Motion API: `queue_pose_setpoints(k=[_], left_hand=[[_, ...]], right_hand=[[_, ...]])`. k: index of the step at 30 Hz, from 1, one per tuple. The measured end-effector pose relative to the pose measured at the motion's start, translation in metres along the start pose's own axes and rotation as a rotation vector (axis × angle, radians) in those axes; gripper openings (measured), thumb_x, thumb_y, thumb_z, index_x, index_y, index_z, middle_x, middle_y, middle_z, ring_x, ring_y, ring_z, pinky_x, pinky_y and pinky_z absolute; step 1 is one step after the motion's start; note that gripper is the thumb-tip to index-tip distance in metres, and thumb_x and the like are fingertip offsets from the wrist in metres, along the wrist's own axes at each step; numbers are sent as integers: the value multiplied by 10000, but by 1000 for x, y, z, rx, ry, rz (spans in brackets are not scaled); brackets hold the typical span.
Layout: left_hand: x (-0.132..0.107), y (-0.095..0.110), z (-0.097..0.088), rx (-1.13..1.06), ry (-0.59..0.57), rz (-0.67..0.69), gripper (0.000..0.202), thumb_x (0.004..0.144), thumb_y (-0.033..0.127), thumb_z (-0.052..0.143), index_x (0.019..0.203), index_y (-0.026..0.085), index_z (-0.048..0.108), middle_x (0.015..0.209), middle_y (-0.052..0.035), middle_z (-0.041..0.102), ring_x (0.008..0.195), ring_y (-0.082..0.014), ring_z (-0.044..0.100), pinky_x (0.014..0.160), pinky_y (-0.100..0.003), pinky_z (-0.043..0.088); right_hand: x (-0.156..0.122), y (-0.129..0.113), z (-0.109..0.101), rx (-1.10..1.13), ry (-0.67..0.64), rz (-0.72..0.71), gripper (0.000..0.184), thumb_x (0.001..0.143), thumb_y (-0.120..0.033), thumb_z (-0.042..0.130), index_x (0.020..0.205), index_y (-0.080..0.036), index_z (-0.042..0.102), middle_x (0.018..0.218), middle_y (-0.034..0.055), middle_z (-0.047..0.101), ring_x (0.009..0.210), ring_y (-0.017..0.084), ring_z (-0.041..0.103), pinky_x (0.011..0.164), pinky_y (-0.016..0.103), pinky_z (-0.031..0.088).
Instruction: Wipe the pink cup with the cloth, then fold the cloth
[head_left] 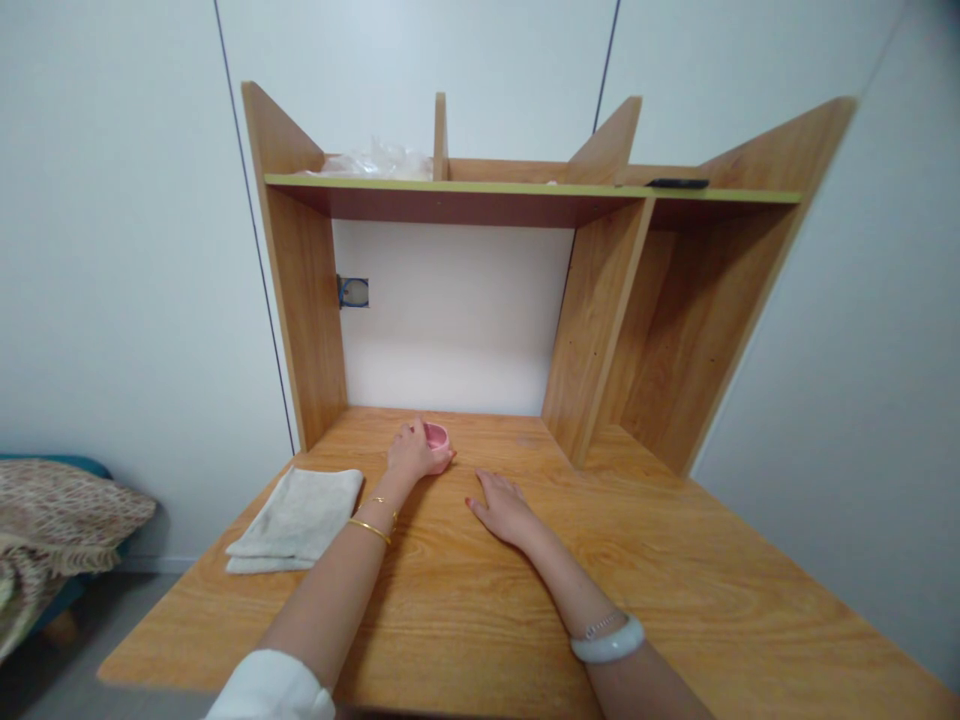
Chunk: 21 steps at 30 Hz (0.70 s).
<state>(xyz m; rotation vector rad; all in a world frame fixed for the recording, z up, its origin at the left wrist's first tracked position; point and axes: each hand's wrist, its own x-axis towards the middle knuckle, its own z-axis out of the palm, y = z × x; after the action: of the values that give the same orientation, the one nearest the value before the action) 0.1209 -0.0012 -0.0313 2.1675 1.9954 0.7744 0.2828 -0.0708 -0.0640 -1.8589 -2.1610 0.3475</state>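
Observation:
Near the back of the wooden desk (480,590), my left hand (410,450) grips a small pink bowl-like container (442,452) by its left side. My fingers hide part of it, and its hollow inside shows. It looks to be resting on the desk. My right hand (504,508) lies on the desktop a little to the right and nearer to me, palm down with fingers apart, holding nothing. A folded pale grey cloth (300,515) lies on the desk to the left of my left forearm.
A wooden shelf unit (589,330) stands along the back of the desk. On its upper board are a clear plastic bag (382,160) and a flat black object (677,184). An uncovered wall socket box (354,292) shows behind. A patterned blanket (60,510) is at the far left.

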Motion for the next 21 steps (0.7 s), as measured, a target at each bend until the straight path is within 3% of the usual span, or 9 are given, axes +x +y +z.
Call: queue_pose_setpoints(k=[6,9,11,14,18,21], left_hand=[[11,-34,-17,-149,-44,66,677,660,510,591,1170,97,428,1237,-197,490,1125,-276,485,886,-304,388],[14,-63,-39,-39,-209,1,610,657,484,573,1101,69,518,1197,-199,533,1108,-291,499,900,-310,388],[12,-81,-54,-46,-363,17,577,654,479,557,1091,102,545,1163,-149,575,1053,-252,545,852,-265,421],[8,-101,-72,-52,-469,47,559,643,460,555,1110,152,548,1110,-83,620,964,-198,591,780,-220,448],[4,-114,-83,164,-466,-42,471,512,355,660,932,141,647,982,-106,669,886,-241,609,719,-256,463],[3,-114,-81,158,-402,-35,287,451,295,691,692,140,672,777,-103,694,785,-264,623,680,-293,469]], right_hand=[[0,0,0,-10,5,-1,593,838,-357,383,1339,-50,302,1383,168,337,1285,270,273,1035,395,193],[0,0,1,-17,12,2,585,837,-356,387,1335,-58,312,1378,166,348,1283,267,277,1032,390,198],[1,0,2,-25,14,4,582,837,-362,386,1335,-67,316,1379,162,348,1284,267,275,1034,388,193],[2,1,3,-26,14,4,581,841,-369,374,1337,-74,311,1374,159,357,1284,263,276,1033,392,189],[2,2,3,-24,12,0,578,844,-372,367,1337,-76,311,1372,160,359,1289,263,264,1030,401,192],[2,2,3,-29,14,5,575,845,-372,366,1340,-85,309,1373,152,361,1292,265,255,1033,407,182]])
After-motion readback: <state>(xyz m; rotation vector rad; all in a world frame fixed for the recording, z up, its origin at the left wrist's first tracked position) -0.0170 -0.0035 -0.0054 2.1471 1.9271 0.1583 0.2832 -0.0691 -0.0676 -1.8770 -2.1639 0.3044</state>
